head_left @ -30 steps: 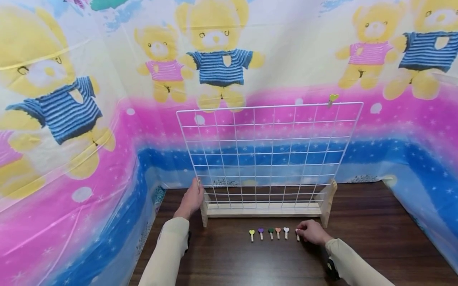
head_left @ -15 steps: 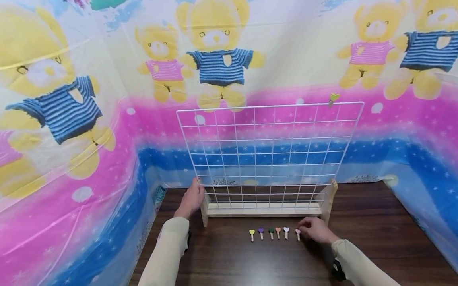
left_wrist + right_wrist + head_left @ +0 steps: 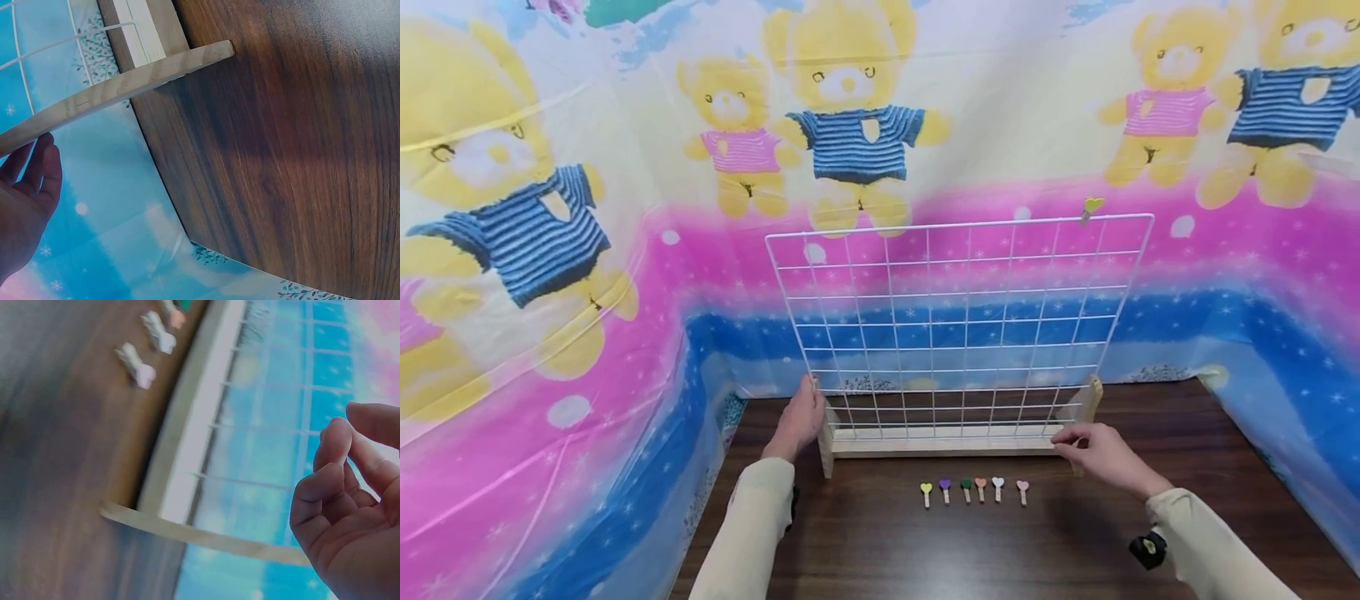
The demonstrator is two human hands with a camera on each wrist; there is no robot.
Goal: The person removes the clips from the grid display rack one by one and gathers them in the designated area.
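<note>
My left hand [image 3: 801,418] grips the top of the left wooden side piece [image 3: 125,81] of the stand that bears a white wire grid [image 3: 928,321]. My right hand [image 3: 1108,454] is in the air by the stand's right end; its fingers are loosely bent, thumb and index finger close together, nothing visible between them. In front of the stand lies a row of small heart-topped clothespins: yellow [image 3: 927,494], purple [image 3: 945,490], dark green [image 3: 967,490], orange [image 3: 981,489], white [image 3: 997,488] and pink [image 3: 1023,492]. Another yellow heart clothespin [image 3: 1092,206] is clipped on the grid's top bar.
A dark wood-grain table [image 3: 940,550] is under everything. The stand's wooden base bar [image 3: 951,452] runs behind the clothespins. Cloth printed with bears [image 3: 857,142] hangs behind the grid and along both sides.
My right hand has let go of the pink clothespin, which stays on the table, and has moved up and to the right. The left hand has stayed on the stand.
</note>
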